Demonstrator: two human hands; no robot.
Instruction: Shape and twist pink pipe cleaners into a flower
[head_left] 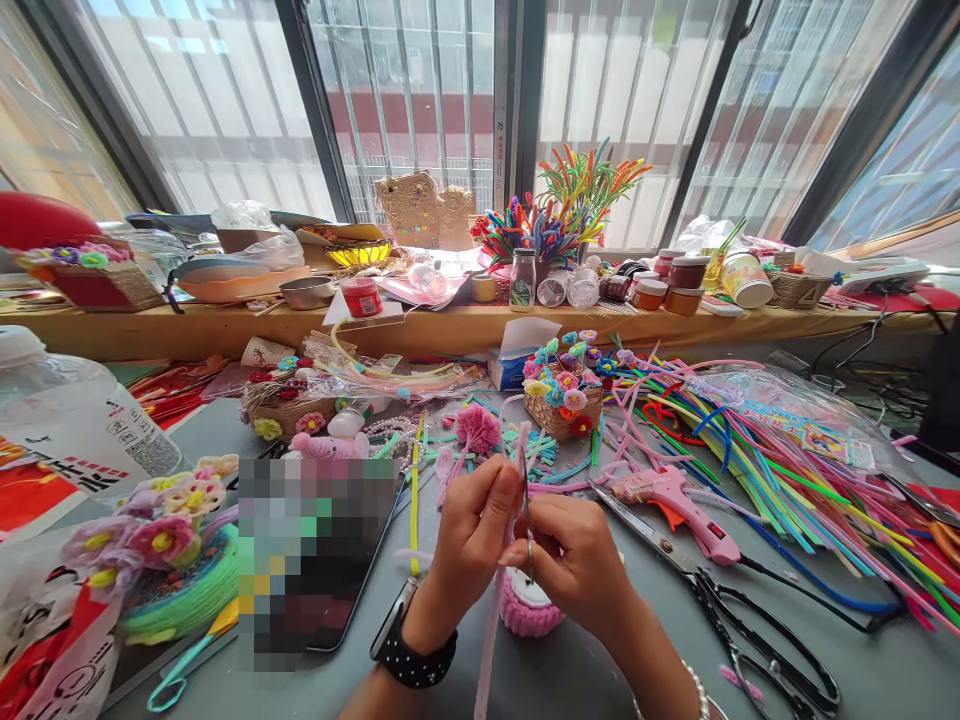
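Note:
My left hand, wearing a watch with a black dotted strap, pinches a pale pink pipe cleaner. One end of it rises above my fingers and the other hangs toward the table's front edge. Close against it, my right hand is closed on small metal scissors, blades pointing up; their handles are mostly hidden by my fingers. Beneath both hands stands a round pink fuzzy piece with a white top. A fluffy pink pompom flower lies just beyond my left hand.
Large black-handled scissors and a pink glue gun with its cord lie at right, before a heap of colored pipe cleaners. A phone, partly blurred, lies left. Behind stands a basket of fuzzy flowers. Jars line the sill.

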